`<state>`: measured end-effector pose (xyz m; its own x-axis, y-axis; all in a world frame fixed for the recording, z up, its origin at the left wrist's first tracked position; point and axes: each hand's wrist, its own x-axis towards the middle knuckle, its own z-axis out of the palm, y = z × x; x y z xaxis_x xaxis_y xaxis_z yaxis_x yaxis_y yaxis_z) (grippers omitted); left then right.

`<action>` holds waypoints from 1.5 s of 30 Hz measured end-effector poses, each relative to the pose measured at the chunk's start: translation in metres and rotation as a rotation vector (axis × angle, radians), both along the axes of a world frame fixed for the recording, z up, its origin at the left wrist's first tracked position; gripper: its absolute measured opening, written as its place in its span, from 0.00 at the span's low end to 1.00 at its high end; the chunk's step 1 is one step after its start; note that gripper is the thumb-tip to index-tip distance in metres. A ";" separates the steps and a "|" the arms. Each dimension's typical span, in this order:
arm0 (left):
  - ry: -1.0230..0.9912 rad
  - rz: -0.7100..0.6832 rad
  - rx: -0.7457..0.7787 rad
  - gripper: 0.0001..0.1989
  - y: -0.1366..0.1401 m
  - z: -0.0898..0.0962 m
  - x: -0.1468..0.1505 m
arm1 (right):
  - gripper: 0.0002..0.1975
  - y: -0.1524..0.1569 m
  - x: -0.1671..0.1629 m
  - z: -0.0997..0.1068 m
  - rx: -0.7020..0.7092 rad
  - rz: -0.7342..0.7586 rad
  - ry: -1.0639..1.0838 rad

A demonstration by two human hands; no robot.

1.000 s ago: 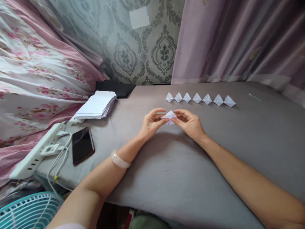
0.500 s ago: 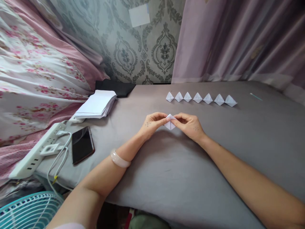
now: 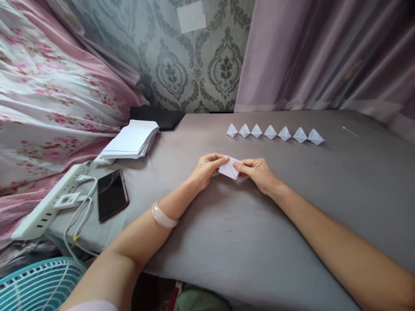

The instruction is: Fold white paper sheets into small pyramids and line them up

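Note:
A small folded piece of white paper [image 3: 229, 169] is pinched between both hands above the grey-covered table, with a crease running across its face. My left hand [image 3: 207, 168] grips its left side, thumb on the near face. At its right side, my right hand [image 3: 257, 172] holds on with the thumb on top and fingers curled behind. Those fingers are partly hidden by the paper and the hand. Beyond the hands, several folded white paper shapes [image 3: 270, 132] with pointed tops stand in a row.
On the left lie a paper stack [image 3: 131, 139], a black cloth-like item [image 3: 158, 118], a phone [image 3: 112, 195] and a white power strip [image 3: 48, 205] with cables. A teal fan [image 3: 42, 283] stands at the lower left. A thin stick [image 3: 350, 131] lies far right on the grey table cover [image 3: 207, 242].
The folded paper has turned in my hands, from an upright diamond with a centre line to a tilted, squarer outline. My right hand has shifted slightly lower along its side.

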<state>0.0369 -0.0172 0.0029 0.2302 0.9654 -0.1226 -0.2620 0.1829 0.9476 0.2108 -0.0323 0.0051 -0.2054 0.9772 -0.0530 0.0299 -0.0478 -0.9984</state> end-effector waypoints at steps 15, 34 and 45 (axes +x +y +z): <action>-0.015 -0.013 0.024 0.15 0.002 -0.003 0.000 | 0.10 -0.002 0.000 0.001 -0.265 0.040 0.059; 0.647 -0.242 0.664 0.20 -0.001 0.000 -0.009 | 0.14 0.027 0.030 -0.010 0.334 0.103 -0.585; 0.794 -0.429 0.868 0.13 0.007 0.001 -0.022 | 0.13 0.034 0.016 -0.024 0.593 0.178 -0.713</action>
<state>0.0152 -0.0103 0.0043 0.6998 0.6626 0.2668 0.3624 -0.6512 0.6668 0.2268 0.0016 -0.0189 -0.4649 0.8424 0.2725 0.6009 0.5262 -0.6016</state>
